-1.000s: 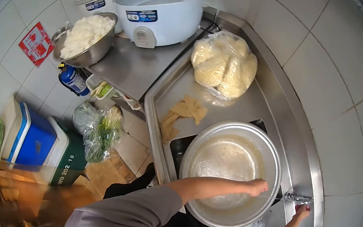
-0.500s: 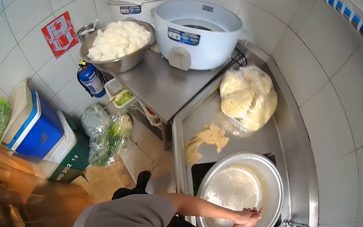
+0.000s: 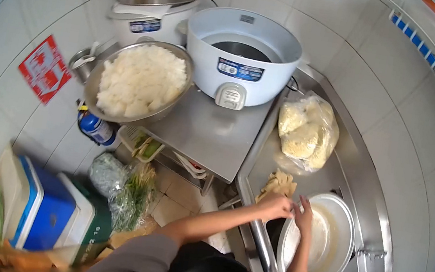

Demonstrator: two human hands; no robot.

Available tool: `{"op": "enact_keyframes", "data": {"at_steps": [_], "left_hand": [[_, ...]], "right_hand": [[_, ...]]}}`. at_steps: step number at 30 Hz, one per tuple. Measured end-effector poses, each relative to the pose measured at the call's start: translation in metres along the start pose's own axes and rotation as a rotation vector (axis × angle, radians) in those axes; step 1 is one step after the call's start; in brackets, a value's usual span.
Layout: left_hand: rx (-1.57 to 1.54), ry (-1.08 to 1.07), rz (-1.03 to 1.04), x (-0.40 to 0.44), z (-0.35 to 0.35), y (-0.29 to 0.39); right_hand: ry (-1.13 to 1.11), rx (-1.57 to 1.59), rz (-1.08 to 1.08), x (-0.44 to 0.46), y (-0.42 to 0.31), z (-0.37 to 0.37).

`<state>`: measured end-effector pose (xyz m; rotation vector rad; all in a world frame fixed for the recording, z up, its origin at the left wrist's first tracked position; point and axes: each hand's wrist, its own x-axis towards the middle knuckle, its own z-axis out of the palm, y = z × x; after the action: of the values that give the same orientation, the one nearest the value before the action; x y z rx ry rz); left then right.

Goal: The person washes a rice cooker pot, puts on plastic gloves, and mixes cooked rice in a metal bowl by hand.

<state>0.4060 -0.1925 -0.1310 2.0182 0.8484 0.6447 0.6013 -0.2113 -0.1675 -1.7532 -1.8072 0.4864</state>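
Note:
My left hand (image 3: 274, 206) is over the near left rim of a large metal pot (image 3: 350, 222), its fingers bent and drawn together toward my other hand. Whether something small is between them cannot be seen. My right hand (image 3: 304, 215) is raised beside it over the pot, fingers stretched upward and slightly apart, the two hands nearly touching. Residue and a little cloudy liquid show inside the pot, which sits in a steel sink counter (image 3: 263, 169). Just beyond my left hand lies a crumpled tan cloth (image 3: 278, 183).
A clear bag of yellowish noodle-like food (image 3: 309, 133) lies farther up the counter. On the steel table stand a bowl of cooked rice (image 3: 143, 81), an open rice cooker (image 3: 227, 72) and a lidded one (image 3: 147, 25). Coolers (image 3: 47, 206) and bagged greens (image 3: 131, 196) are on the floor.
My hands have moved from together inside the pot to its left rim near the cloth, and come slightly apart. The view has shifted, bringing the rice and cookers closer.

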Motion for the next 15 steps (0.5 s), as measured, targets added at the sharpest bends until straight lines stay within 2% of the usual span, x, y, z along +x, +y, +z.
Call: {"op": "enact_keyframes", "data": {"at_steps": [1,2,3,4,5,6,7,8,12,13,15], "left_hand": [[0.164,0.183,0.128,-0.012,-0.013,-0.003],[0.166,0.109,0.057,-0.020,-0.033,0.000],[-0.009,0.059,-0.038,-0.022,-0.034,-0.015],[-0.176,0.008,-0.128,-0.022,-0.033,-0.029],[-0.248,0.071,-0.113,-0.029,-0.038,-0.032],[-0.319,0.122,-0.088,-0.036,-0.043,-0.035],[-0.341,0.141,-0.135,-0.039,-0.044,-0.043],[-0.362,0.155,-0.184,-0.039,-0.044,-0.054],[-0.156,0.183,-0.273,-0.029,-0.054,-0.057],[-0.114,0.191,-0.284,-0.030,-0.058,-0.052],[-0.161,0.158,-0.153,-0.018,-0.067,-0.043]], "right_hand": [[0.092,-0.016,0.014,0.013,-0.021,0.024],[0.142,-0.114,-0.163,0.028,-0.029,0.047],[-0.030,-0.155,-0.071,0.042,-0.051,0.058],[0.092,-0.484,-0.150,0.040,-0.047,0.084],[0.240,-0.126,-0.079,0.054,-0.034,0.101],[0.290,0.093,0.047,0.065,-0.017,0.118],[0.187,0.154,0.211,0.066,-0.041,0.108],[0.165,0.194,0.164,0.062,-0.063,0.095],[-0.065,-0.136,-0.007,0.061,-0.085,0.064],[-0.027,-0.101,0.007,0.059,-0.097,0.045],[0.050,-0.061,0.001,0.064,-0.138,-0.022]]}}
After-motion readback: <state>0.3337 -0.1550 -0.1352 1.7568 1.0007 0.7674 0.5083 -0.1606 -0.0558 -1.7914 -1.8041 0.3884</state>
